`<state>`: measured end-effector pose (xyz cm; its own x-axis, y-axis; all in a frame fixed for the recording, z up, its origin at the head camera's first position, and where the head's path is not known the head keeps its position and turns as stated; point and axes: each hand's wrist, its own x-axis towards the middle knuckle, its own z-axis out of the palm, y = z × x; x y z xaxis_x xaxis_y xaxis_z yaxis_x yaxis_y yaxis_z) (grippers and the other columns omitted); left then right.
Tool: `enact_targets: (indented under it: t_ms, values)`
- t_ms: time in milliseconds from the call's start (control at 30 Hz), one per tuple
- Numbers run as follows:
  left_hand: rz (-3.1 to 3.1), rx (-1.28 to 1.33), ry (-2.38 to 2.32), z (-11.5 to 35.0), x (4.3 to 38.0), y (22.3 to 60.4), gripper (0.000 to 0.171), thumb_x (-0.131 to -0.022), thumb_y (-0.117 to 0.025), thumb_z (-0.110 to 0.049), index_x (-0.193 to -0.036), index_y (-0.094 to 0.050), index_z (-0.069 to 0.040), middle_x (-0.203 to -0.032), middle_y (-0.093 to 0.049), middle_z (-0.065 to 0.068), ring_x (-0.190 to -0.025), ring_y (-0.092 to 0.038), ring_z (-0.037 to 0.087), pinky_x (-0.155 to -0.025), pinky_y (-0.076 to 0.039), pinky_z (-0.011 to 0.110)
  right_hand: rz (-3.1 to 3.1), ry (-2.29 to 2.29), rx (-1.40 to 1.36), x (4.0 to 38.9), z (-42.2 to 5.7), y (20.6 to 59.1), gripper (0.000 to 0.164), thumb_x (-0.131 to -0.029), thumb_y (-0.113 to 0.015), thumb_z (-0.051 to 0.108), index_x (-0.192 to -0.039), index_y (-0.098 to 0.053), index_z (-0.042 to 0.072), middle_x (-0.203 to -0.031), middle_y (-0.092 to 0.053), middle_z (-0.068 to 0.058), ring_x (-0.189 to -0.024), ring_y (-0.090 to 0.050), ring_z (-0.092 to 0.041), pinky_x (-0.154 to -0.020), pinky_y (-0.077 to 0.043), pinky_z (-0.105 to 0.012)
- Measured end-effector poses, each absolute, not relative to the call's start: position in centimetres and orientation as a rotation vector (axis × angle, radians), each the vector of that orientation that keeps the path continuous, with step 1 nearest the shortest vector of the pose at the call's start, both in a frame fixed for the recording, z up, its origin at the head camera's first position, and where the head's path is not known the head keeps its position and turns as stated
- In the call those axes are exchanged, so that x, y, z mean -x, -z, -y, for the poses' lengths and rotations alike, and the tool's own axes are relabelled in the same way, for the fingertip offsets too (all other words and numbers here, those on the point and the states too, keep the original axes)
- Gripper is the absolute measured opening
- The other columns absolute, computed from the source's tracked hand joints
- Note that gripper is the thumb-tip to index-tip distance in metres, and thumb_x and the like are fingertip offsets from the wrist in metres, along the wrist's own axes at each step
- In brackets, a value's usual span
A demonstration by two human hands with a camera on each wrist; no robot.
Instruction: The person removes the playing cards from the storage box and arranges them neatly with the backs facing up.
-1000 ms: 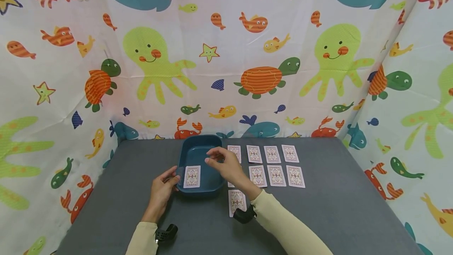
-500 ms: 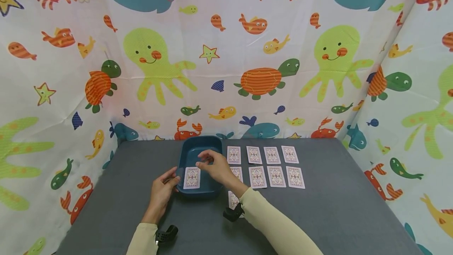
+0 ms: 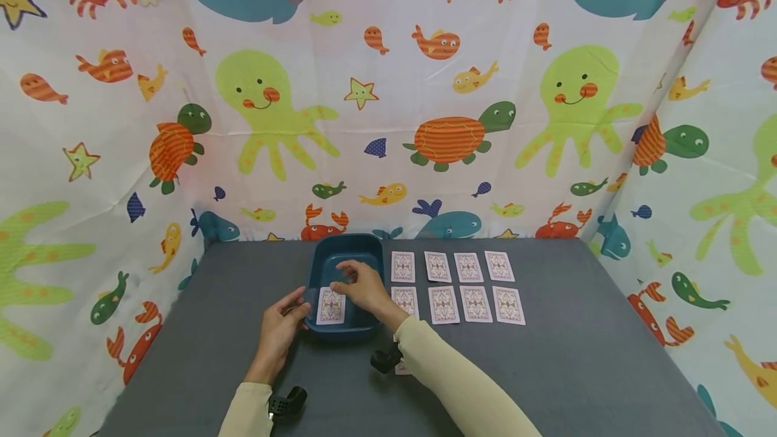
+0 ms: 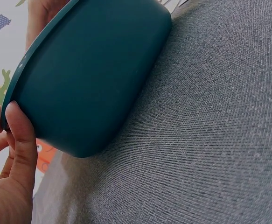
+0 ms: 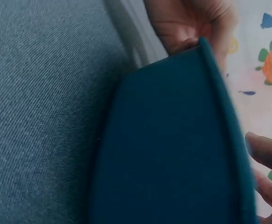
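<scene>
A dark teal plastic tray (image 3: 315, 268) stands at the back of the table, tilted in neither direction that I can make out. A playing card (image 3: 330, 307), patterned back up, lies in its near left part; whether it is one card or a stack I cannot tell. My left hand (image 3: 279, 336) grips the tray's near left rim, thumb outside, as the left wrist view shows its thumb (image 4: 21, 135) against the wall. Over the tray hovers my right hand (image 3: 366, 290), fingers loosely bent, thumb apart from them, with nothing visible between. In the right wrist view its thumb (image 5: 266, 151) is beyond the rim.
Several playing cards (image 3: 476, 303) lie back up in rows right of the tray. Another card (image 3: 403, 369) is mostly hidden under the right forearm. A patterned cloth (image 3: 376, 73) hangs behind the grey table (image 3: 577, 356).
My right hand has moved left over the tray, towards the card in it. The left hand keeps its grip on the rim.
</scene>
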<state>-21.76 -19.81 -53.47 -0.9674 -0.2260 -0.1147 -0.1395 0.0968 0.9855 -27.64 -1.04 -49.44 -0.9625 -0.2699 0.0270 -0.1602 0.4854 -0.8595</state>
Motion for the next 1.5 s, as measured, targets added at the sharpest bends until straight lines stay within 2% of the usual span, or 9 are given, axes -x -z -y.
enact_targets:
  t_ms: [200,400,500,733,967,1200,1333,1500]
  values:
    - [2.269,-0.388,2.038,19.8,21.8,53.5,0.043,-0.094,-0.062,-0.01,-0.137,-0.057,-0.008,-0.126,-0.053,0.02,-0.09,-0.057,0.019,-0.064,-0.052,0.024,-2.593,1.43,0.346,28.1,1.6,50.0,0.048,-0.088,-0.074,0.028,-0.132,-0.06,0.014,-0.123,-0.063,-0.013,-0.099,-0.06,-0.021,-0.081,-0.052,-0.037]
    - [2.267,-0.377,2.038,19.8,21.9,53.6,0.043,-0.094,-0.062,-0.01,-0.137,-0.057,-0.008,-0.126,-0.053,0.02,-0.093,-0.058,0.023,-0.064,-0.052,0.023,-2.647,1.366,0.333,28.8,2.2,50.7,0.049,-0.084,-0.078,0.027,-0.129,-0.062,0.013,-0.12,-0.065,-0.014,-0.103,-0.061,-0.024,-0.084,-0.053,-0.039]
    - [2.263,-0.38,2.041,19.8,21.9,53.5,0.043,-0.094,-0.062,-0.01,-0.137,-0.057,-0.008,-0.127,-0.053,0.02,-0.094,-0.057,0.025,-0.064,-0.052,0.023,-2.656,1.33,0.312,29.0,2.3,50.8,0.049,-0.082,-0.08,0.027,-0.127,-0.064,0.012,-0.115,-0.065,-0.014,-0.099,-0.06,-0.023,-0.082,-0.052,-0.038]
    - [2.274,-0.38,2.038,19.7,22.0,53.4,0.043,-0.095,-0.061,-0.009,-0.137,-0.057,-0.009,-0.127,-0.052,0.02,-0.096,-0.056,0.026,-0.064,-0.052,0.023,-2.616,1.272,0.222,29.3,2.3,51.1,0.051,-0.078,-0.083,0.023,-0.124,-0.066,0.009,-0.09,-0.06,-0.004,-0.08,-0.052,-0.017,-0.067,-0.042,-0.028]
    - [2.257,-0.378,2.034,19.7,21.8,53.4,0.043,-0.094,-0.062,-0.008,-0.137,-0.057,-0.008,-0.124,-0.052,0.02,-0.086,-0.057,0.018,-0.063,-0.052,0.023,-2.624,1.226,0.223,29.5,2.4,51.6,0.055,-0.075,-0.086,0.023,-0.124,-0.066,0.011,-0.089,-0.063,-0.003,-0.078,-0.055,-0.016,-0.066,-0.045,-0.028]
    - [2.272,-0.381,2.036,19.8,21.7,53.5,0.044,-0.094,-0.062,-0.01,-0.138,-0.056,-0.01,-0.122,-0.053,0.017,-0.08,-0.056,0.01,-0.064,-0.052,0.024,-2.671,1.165,0.272,29.7,2.4,52.0,0.06,-0.069,-0.089,0.022,-0.123,-0.067,0.008,-0.081,-0.062,-0.001,-0.072,-0.054,-0.015,-0.063,-0.045,-0.026]
    - [2.271,-0.384,2.042,19.8,21.7,53.6,0.044,-0.094,-0.062,-0.01,-0.138,-0.057,-0.01,-0.12,-0.053,0.015,-0.081,-0.056,0.012,-0.064,-0.052,0.024,-2.676,1.152,0.258,29.6,2.4,52.0,0.061,-0.068,-0.09,0.021,-0.123,-0.067,0.007,-0.081,-0.063,-0.001,-0.074,-0.055,-0.014,-0.067,-0.046,-0.027]
    - [2.278,-0.381,2.044,19.8,21.8,53.6,0.044,-0.095,-0.062,-0.01,-0.138,-0.056,-0.012,-0.119,-0.052,0.014,-0.085,-0.056,0.016,-0.065,-0.053,0.024,-2.698,1.116,0.244,29.7,2.5,52.1,0.063,-0.066,-0.091,0.02,-0.122,-0.066,0.005,-0.085,-0.066,-0.004,-0.079,-0.056,-0.016,-0.078,-0.05,-0.033]
